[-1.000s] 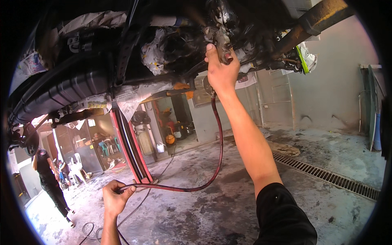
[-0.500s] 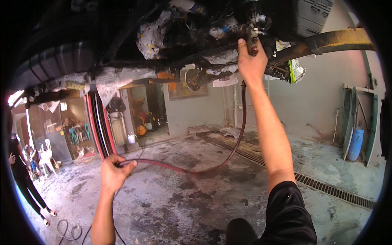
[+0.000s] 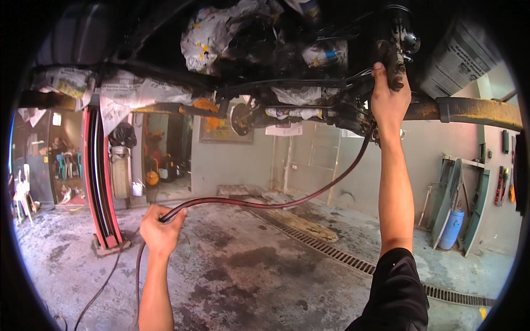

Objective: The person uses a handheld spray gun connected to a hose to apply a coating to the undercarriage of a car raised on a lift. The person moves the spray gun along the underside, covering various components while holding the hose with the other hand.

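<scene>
My right arm reaches up toward the vehicle's dark underside [image 3: 265, 66]. My right hand [image 3: 390, 105] is closed around a dark, grimy spray gun [image 3: 396, 60], whose handle is mostly hidden by the fingers. From beside that hand a dark red hose [image 3: 265, 206] runs down and leftward in a shallow curve. Lower at the left, my left hand [image 3: 160, 229] is wrapped round the hose, thumb along it. Below this grip the hose hangs toward the floor.
Newspaper [image 3: 132, 92] and crumpled plastic [image 3: 207, 38] cover parts overhead. A yellowed lift arm [image 3: 480, 113] extends right; a red lift post [image 3: 99, 182] stands left. A drain grate [image 3: 331, 251] crosses the stained floor. A blue cylinder [image 3: 451, 229] leans among panels at right.
My right hand with the spray gun has moved right. The hose sags less between my hands. The view has shifted, and a person at the left edge is out of sight.
</scene>
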A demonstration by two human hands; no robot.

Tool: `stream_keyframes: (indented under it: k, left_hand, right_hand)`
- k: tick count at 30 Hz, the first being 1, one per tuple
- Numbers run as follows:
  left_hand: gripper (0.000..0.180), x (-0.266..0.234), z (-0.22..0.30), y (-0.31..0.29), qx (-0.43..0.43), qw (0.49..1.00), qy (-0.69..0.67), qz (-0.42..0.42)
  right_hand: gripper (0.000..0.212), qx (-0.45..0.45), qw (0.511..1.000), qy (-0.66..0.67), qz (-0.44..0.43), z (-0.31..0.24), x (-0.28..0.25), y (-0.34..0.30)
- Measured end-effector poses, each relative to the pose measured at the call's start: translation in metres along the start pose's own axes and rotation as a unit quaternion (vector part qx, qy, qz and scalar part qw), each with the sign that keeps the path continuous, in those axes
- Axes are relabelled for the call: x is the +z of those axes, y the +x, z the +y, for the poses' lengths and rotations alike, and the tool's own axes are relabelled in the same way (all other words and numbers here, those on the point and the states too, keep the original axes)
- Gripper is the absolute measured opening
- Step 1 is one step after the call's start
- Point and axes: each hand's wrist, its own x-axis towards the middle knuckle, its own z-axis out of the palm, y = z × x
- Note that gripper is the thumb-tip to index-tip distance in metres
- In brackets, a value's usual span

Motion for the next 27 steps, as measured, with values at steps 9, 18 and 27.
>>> stream_keyframes:
  k: [9, 18, 27]
  left_hand:
    - [0.034, -0.03, -0.073, -0.023, -0.015, 0.992, -0.116, -0.044]
    - [0.033, -0.07, -0.131, -0.009, 0.035, 0.989, -0.136, -0.052]
    - [0.035, -0.068, -0.134, -0.023, -0.021, 0.976, -0.209, -0.058]
  right_hand:
    - [0.035, -0.026, 0.991, -0.131, -0.019, -0.041, 0.018, -0.01]
    - [0.061, 0.0, 0.987, -0.16, -0.019, -0.084, 0.03, -0.009]
    - [0.034, -0.016, 0.988, -0.148, -0.039, -0.11, 0.027, -0.028]
